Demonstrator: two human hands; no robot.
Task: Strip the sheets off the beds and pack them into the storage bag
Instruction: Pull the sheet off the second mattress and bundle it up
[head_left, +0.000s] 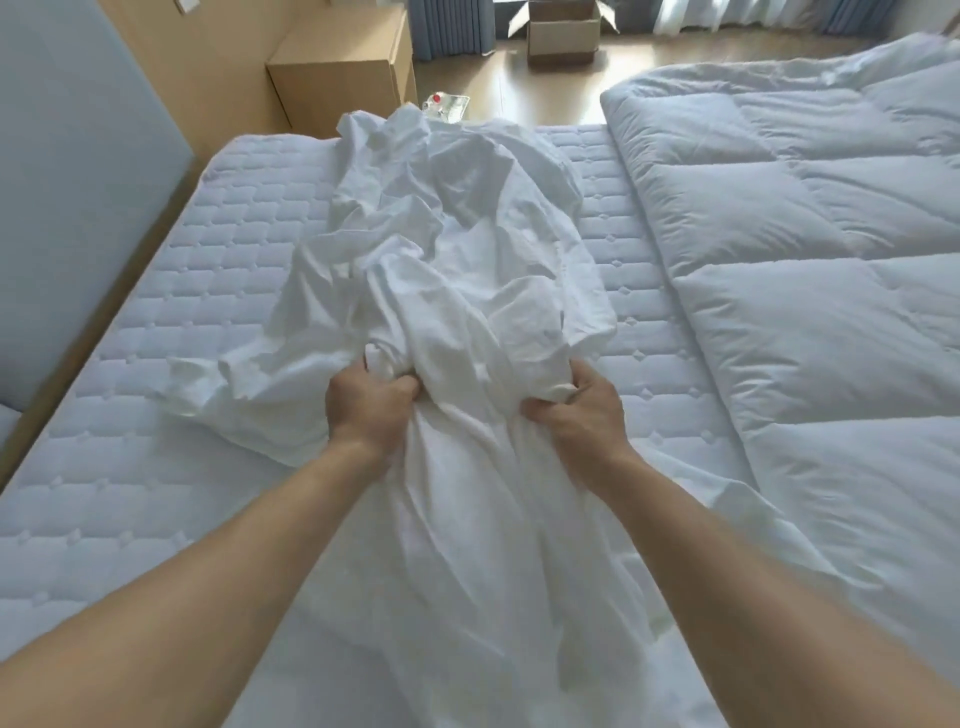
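A crumpled white sheet (441, 249) lies bunched in a long heap down the middle of the bare quilted mattress (156, 338). My left hand (363, 402) grips a fold of it, fingers curled into the cloth. My right hand (582, 408) grips another fold about a hand's width to the right. The sheet runs from the far edge of the bed toward me and spreads under my forearms. A clear plastic bag with a red spot (447, 106) lies on the floor beyond the bed's far edge, partly hidden by the sheet.
A thick white duvet (805, 249) covers the right side of the bed. A padded headboard (67, 182) stands on the left, with a wooden nightstand (337, 78) past it. An open cardboard box (563, 31) sits on the wood floor by the curtains.
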